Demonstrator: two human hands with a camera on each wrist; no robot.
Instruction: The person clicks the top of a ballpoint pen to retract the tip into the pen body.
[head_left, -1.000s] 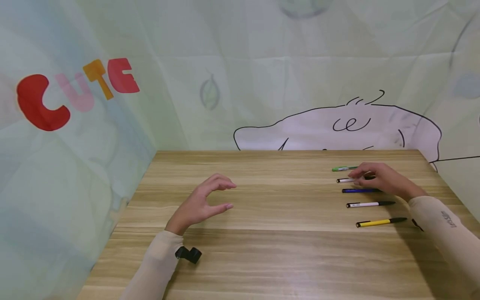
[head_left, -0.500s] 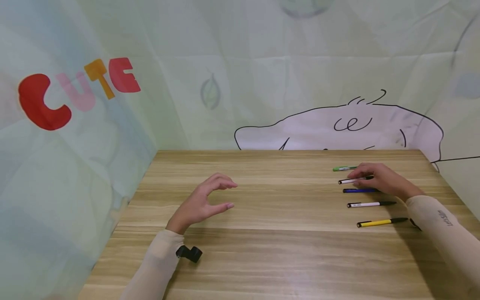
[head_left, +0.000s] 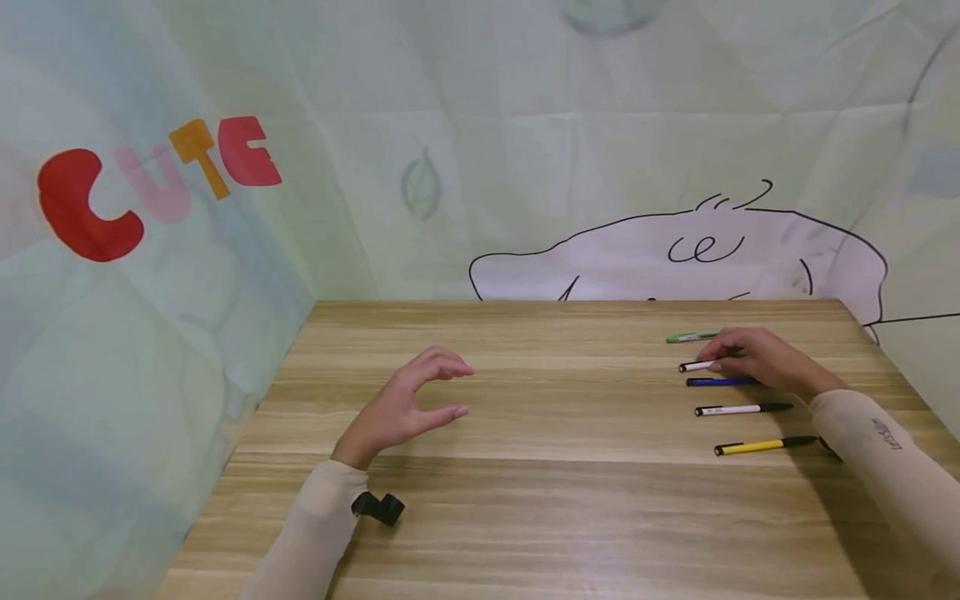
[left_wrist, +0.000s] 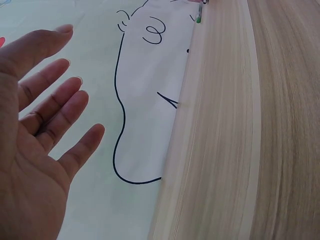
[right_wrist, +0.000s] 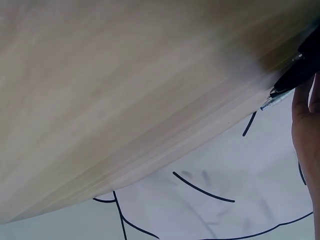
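Observation:
At the right of the table, my right hand (head_left: 772, 362) pinches a white pen (head_left: 695, 367) with a black end, thumb and fingers around its middle. The pen lies low, close over the wood, its right part hidden by the hand. Just behind it is a green pen (head_left: 688, 338), partly covered by the fingers. A blue pen (head_left: 716, 382) lies right in front, its right end under the hand. Dark pen tips (right_wrist: 287, 80) show beside the fingers in the right wrist view. My left hand (head_left: 401, 408) hovers at the left, fingers apart and gently bent, holding nothing.
Closer to me lie a second white pen (head_left: 738, 410) with a black grip and a yellow pen (head_left: 761, 447), roughly parallel to the others. The wooden table (head_left: 525, 517) meets a printed cloth backdrop (head_left: 360, 167) at its back and left edges.
The white pen in my right hand has shifted slightly toward me, nearer the blue pen. The left hand has stayed in place.

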